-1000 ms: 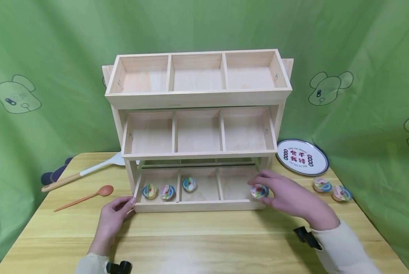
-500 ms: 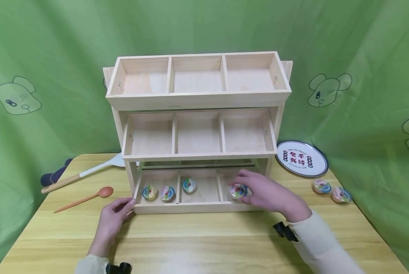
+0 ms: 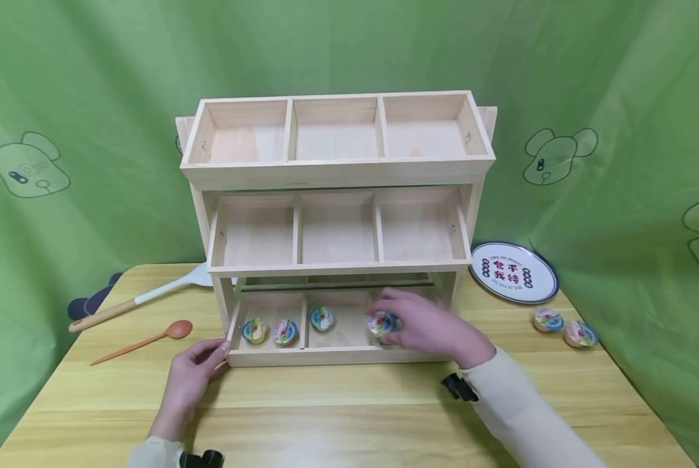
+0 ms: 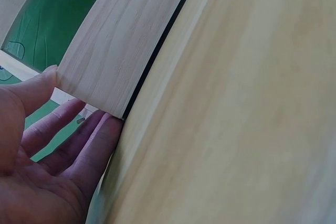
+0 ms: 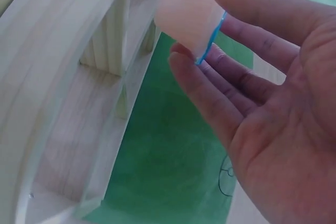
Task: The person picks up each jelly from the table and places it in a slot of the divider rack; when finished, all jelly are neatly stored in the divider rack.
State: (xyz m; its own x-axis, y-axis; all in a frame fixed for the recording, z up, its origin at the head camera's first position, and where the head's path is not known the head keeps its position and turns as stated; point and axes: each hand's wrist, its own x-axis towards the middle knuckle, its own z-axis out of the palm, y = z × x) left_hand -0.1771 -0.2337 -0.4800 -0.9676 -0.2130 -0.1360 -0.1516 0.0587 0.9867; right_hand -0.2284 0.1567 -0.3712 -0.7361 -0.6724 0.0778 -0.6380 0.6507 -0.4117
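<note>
My right hand (image 3: 422, 325) pinches a small jelly cup (image 3: 381, 323) over the bottom tray of a wooden rack, near the divider between its middle and right compartments. In the right wrist view the jelly cup (image 5: 188, 18) shows a pale pink body and a blue-edged lid, held between thumb and fingers. My left hand (image 3: 191, 383) holds the left front corner of the bottom tray (image 3: 337, 357); the left wrist view shows its thumb and fingers (image 4: 100, 145) at the tray's end. Two jelly cups (image 3: 255, 331) lie in the left compartment, and another jelly cup (image 3: 322, 318) in the middle one.
Above are the rack's middle tray (image 3: 337, 267) and top tray (image 3: 337, 172), each divided in three. Two jelly cups (image 3: 580, 334) lie at the table's right, near a round plate (image 3: 514, 272). A spatula (image 3: 150, 296) and an orange spoon (image 3: 177, 329) lie at left.
My right hand has moved left with the jelly cup, from the tray's right end to the divider beside the middle compartment. My left hand has stayed at the tray's corner.
</note>
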